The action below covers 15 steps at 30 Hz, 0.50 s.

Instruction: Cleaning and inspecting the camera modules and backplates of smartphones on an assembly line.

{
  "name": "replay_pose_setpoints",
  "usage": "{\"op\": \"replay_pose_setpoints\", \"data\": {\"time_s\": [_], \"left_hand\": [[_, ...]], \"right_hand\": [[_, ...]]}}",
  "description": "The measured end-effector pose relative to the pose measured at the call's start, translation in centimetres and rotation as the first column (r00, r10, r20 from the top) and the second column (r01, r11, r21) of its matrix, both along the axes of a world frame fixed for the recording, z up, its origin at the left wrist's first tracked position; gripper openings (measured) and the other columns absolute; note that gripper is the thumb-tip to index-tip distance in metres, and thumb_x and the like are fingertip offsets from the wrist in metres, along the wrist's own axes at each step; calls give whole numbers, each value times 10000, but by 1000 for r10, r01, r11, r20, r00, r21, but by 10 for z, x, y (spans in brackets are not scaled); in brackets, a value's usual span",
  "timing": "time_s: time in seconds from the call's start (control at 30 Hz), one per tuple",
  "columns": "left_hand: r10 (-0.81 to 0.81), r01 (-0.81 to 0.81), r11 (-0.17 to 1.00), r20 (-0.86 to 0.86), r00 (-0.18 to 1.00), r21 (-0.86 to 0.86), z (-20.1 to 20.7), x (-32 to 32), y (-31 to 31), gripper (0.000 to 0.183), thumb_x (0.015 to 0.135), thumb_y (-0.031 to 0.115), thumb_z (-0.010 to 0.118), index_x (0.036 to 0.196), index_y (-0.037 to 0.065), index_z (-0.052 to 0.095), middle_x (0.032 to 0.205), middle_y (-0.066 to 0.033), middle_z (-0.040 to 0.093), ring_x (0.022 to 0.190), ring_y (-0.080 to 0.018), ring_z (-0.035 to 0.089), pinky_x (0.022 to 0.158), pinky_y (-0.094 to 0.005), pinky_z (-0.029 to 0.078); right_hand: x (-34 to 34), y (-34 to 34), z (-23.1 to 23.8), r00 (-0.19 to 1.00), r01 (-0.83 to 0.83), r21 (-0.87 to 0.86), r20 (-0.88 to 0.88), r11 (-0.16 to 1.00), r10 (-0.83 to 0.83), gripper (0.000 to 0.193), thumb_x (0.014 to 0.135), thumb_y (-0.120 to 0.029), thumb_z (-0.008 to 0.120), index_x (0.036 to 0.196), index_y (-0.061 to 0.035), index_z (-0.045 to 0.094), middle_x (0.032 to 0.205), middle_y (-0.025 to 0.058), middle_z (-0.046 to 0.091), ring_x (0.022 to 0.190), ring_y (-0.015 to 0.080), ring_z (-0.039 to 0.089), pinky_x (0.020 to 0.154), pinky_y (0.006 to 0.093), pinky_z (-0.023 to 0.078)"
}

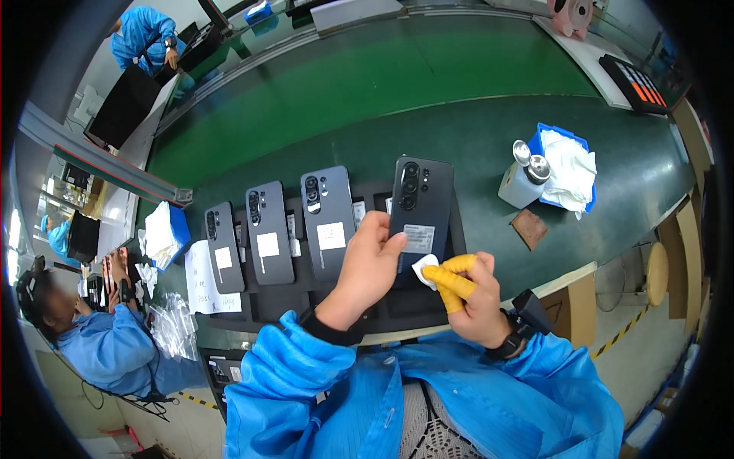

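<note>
A dark phone [421,205], back side up with its camera cluster toward the top of the frame, sits just right of centre, held at its lower left edge by the left hand [369,264], whose fingers curl around that edge with the thumb lying on the pale label on the phone's back. Directly below the phone's lower edge, the right hand [470,294] pinches a small white wipe [424,269] between fingers wearing yellow finger cots [451,277]; the wipe touches the phone near the label's lower corner. Both forearms, in blue sleeves, enter from the lower edge, and the right wrist carries a black watch [514,342]. Left of the held phone, three more dark phones [269,229] lie face down in a row on a black tray [306,294], each bearing a white label. The tray rests on the green table [474,138]. At right of centre, near the phone but apart from it, stands a white pump bottle [524,177] with a metal top, just beside a blue bin of white cloths [569,170]; a small brown pad [529,228] lies below them. At the lower left a seated person in blue [107,344] works beside clear bags, and another person in blue [145,34] stands at the upper left.
</note>
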State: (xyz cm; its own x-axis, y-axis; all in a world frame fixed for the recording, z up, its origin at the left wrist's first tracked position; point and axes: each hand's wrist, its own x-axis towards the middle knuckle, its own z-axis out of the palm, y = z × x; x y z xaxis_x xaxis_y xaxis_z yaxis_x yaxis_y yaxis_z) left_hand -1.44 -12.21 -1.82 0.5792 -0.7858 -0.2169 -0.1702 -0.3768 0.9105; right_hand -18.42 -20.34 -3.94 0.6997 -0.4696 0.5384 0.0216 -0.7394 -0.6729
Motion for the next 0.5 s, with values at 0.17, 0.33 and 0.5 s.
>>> {"op": "replay_pose_setpoints", "data": {"time_s": [0.17,0.33,0.5], "left_hand": [[89,-318,907,-614,785,-275,31,4,30,288,1028,133,411,1267,-3,500,1167,-88,624,1076,-161,592,963,-298,455],[17,-369,889,-786,619,-272,37,-6,47,292,1006,192,475,1242,23,504,879,-47,611,716,-142,587,638,-291,493],[-28,-364,887,-821,571,-284,38,-13,60,241,982,205,521,1174,59,513,754,-32,538,623,-140,523,551,-268,412]], "right_hand": [[0,-21,47,989,69,44,126,997,-74,327,743,41,690,1035,-100,737,863,38,623,796,224,528,774,311,382],[27,-34,74,977,51,-20,208,999,-46,364,748,43,656,1071,-109,726,924,47,608,832,237,525,801,323,368],[60,-29,97,981,34,-152,192,988,-4,404,728,35,629,1089,-123,717,941,31,608,803,209,538,828,359,321]]}}
